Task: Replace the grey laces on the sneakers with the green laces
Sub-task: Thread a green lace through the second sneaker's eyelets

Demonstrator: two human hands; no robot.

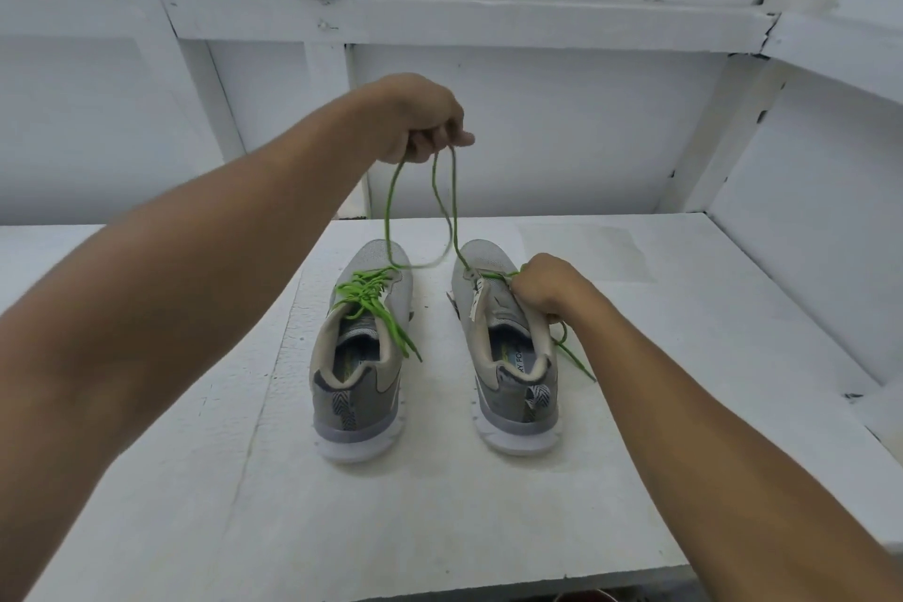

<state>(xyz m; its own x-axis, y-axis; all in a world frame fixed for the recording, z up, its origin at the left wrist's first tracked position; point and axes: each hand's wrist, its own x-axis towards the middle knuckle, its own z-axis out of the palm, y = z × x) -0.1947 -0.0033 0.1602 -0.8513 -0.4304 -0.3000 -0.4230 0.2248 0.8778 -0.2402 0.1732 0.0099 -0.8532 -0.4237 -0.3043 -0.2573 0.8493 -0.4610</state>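
Worktop (pixel 440 528): white, carries both grey sneakers, heels nearest.
Left sneaker (pixel 359 386): finished lace (pixel 371 296) threaded, ends loose.
Right sneaker (pixel 513 386): right hand (pixel 542 286) pinches green lace (pixel 454 210) at its eyelets.
Left hand (pixel 420 122): raised beyond, grips that lace's hanging loop.

Green lace (pixel 455 210) motion-blurred mid-loop, insole print (pixel 519 364) partly hidden in right sneaker (pixel 518 411)

White painted tabletop (pixel 635 406), white panelled wall (pixel 537 127) behind, white crossbeam (pixel 464 20) above
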